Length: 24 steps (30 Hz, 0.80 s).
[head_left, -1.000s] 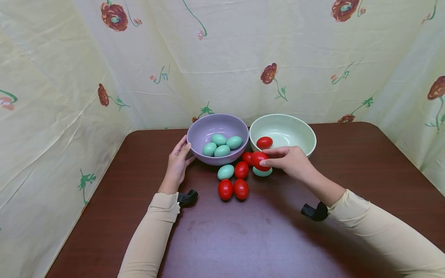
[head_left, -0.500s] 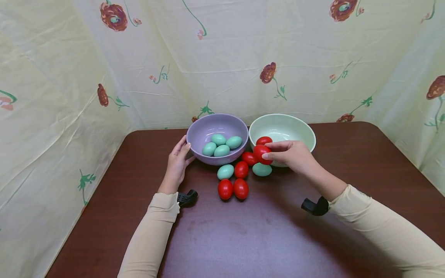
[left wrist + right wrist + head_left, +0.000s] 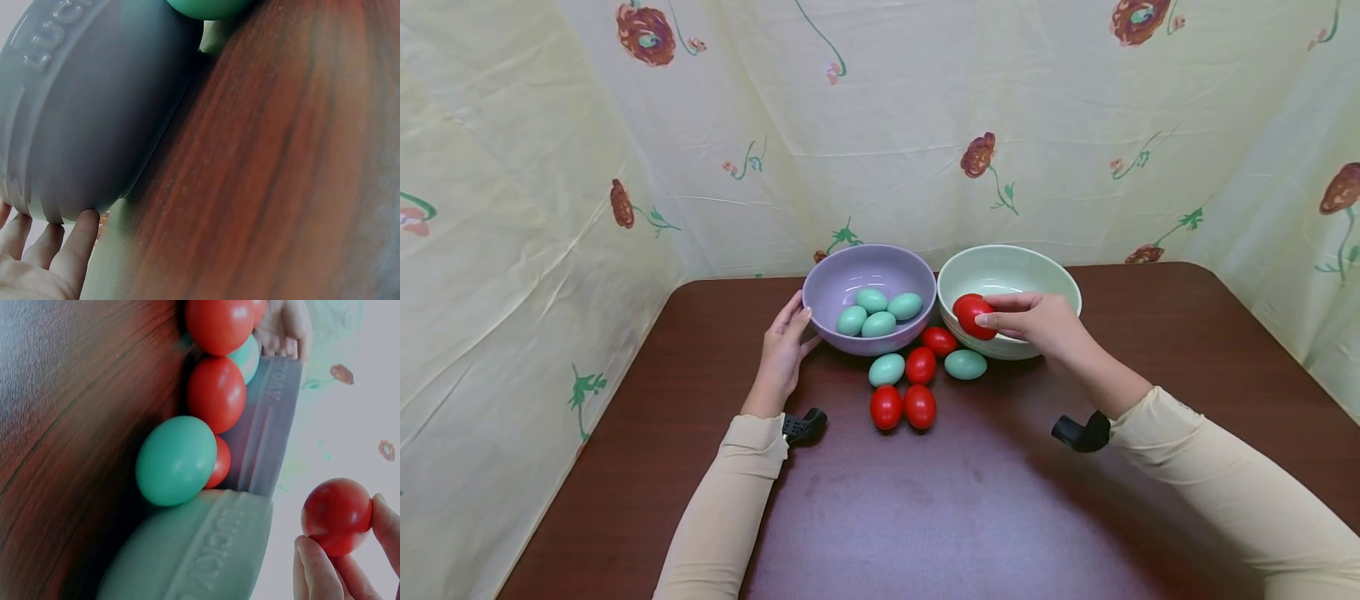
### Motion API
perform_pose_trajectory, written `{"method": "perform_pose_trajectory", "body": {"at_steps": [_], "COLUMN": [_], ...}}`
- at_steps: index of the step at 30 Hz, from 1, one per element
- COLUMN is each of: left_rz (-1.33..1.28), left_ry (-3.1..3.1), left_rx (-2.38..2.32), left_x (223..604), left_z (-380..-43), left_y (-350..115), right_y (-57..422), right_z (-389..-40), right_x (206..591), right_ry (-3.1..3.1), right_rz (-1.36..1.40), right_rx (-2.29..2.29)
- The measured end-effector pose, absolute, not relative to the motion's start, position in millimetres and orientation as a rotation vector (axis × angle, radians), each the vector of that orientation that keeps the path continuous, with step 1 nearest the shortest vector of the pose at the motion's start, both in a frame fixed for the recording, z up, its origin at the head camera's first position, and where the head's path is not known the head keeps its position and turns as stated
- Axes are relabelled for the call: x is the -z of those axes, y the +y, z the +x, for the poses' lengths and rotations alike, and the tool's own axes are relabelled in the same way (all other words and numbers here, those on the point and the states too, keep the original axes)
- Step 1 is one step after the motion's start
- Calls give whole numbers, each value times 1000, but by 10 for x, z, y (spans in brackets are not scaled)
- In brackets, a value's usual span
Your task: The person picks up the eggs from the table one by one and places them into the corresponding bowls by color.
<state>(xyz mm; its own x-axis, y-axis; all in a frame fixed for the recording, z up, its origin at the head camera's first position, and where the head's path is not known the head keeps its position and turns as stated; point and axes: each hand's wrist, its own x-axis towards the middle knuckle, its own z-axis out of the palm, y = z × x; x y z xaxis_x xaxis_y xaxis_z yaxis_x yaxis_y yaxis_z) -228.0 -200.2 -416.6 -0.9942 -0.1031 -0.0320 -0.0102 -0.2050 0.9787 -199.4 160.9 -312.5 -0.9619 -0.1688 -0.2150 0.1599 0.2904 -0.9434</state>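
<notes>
In the head view, my right hand pinches a red egg between thumb and fingers over the near left rim of the pale green bowl. The right wrist view shows this held egg apart from the bowl wall. Another red egg inside that bowl is mostly hidden behind it. My left hand rests against the left side of the purple bowl, its fingers fairly straight on the outer wall, as the left wrist view confirms. Several mint green eggs lie in the purple bowl.
Before the bowls, on the dark brown table, lie several red eggs and two mint green eggs, one on the left and one on the right. A flowered cloth hangs behind the table.
My right hand has raised the red egg and carried it slightly right, from the eggs before the bowls to over the green bowl's rim. The left hand has stayed on the purple bowl.
</notes>
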Motion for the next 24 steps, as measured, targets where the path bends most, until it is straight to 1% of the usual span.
{"method": "perform_pose_trajectory", "body": {"at_steps": [15,24], "left_rz": [134,154], "left_ry": [-1937,-1945], "left_rx": [2406,2388], "left_x": [4182,4166], "left_z": [-2275,-2280], "left_y": [-2006,-2000], "right_y": [1701,1758], "right_z": [-2116,-2237], "right_x": [3154,3170], "right_ry": [2316,2367], "right_rz": [72,151], "right_rx": [1760,1683]}}
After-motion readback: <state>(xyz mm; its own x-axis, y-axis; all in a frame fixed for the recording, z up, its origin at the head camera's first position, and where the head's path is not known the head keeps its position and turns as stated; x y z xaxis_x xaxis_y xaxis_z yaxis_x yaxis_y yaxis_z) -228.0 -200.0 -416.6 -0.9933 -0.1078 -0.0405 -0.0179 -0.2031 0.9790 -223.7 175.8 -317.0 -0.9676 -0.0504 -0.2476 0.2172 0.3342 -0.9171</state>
